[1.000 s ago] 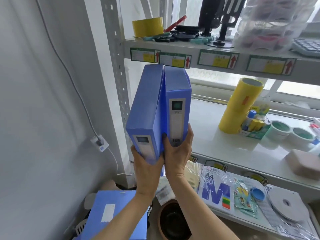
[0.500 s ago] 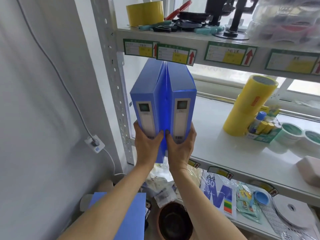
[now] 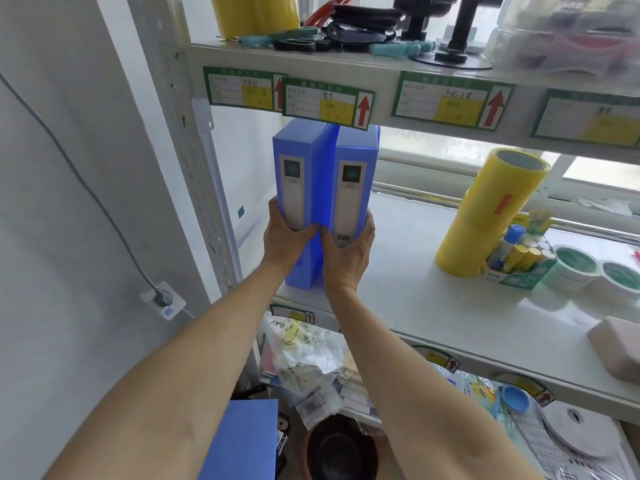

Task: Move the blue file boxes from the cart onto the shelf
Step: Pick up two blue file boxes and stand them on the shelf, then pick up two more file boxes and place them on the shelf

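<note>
Two blue file boxes stand upright side by side at the left end of the white middle shelf (image 3: pixel 415 306), spines with white labels facing me. My left hand (image 3: pixel 285 237) grips the lower part of the left blue file box (image 3: pixel 298 174). My right hand (image 3: pixel 348 251) grips the lower part of the right blue file box (image 3: pixel 356 178). The left box's bottom rests on the shelf near its front edge. Another blue file box (image 3: pixel 239 441) lies flat below, at the bottom of the view, partly hidden by my left arm.
The shelf's metal upright (image 3: pixel 194 161) stands just left of the boxes. Stacked yellow tape rolls (image 3: pixel 491 213), glue sticks (image 3: pixel 516 254) and tape rolls sit to the right. The upper shelf edge (image 3: pixel 329 102) with labels hangs right above the boxes. A wall socket (image 3: pixel 162 299) is at left.
Both hands have pushed the two boxes up and forward from in front of the shelf onto the middle shelf, and the boxes have turned upright together.
</note>
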A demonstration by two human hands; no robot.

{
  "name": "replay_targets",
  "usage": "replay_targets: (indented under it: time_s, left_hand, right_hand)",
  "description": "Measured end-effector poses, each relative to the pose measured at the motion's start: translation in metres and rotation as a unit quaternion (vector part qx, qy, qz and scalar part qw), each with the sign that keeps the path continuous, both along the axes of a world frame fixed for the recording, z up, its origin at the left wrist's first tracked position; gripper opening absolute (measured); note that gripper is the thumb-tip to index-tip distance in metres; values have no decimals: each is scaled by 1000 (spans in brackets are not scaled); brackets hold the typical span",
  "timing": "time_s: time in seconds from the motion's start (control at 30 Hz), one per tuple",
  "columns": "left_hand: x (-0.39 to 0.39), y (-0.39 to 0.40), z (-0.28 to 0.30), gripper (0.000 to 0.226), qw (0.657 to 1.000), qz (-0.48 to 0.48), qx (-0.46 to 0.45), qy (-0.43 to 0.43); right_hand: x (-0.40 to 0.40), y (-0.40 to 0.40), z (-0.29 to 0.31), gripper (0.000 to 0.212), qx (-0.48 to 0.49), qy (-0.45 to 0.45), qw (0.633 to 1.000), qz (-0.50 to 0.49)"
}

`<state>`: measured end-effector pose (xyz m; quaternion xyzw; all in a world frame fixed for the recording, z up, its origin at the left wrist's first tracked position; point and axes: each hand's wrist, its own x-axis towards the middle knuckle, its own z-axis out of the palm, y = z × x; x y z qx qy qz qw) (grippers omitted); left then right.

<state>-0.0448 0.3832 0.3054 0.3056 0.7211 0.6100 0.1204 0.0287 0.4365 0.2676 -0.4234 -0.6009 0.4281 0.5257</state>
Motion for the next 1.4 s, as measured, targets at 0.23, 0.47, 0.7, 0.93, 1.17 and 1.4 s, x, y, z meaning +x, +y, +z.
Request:
replay_targets:
  time_s: [0.23,0.47,0.7,0.93,1.17,1.4]
  left_hand:
    - [-7,-3,-1,89,996,-81,-22,-23]
    - [-14,-11,-8,103,995,-92,-25,-13]
    - [-7,-35,-32,105,999,-35,-38,1]
    - [-3,-88,-80,83,998,-22,-37,-41]
    - [11,-175,-153,30,960,253,21,-121]
    - [42,-318,-312,37,831,401,-196,-332]
  right_hand:
    - [1,5,-18,89,8,-46,999,27]
    - [10,-6,-19,90,2,-72,997,25]
    - [28,-47,-25,69,51,-71,995,-48]
    - [38,-116,-68,45,64,-57,994,-69]
    - [36,-175,-148,34,81,-170,980,70]
    - [37,-239,-264,55,100,-522,747,398]
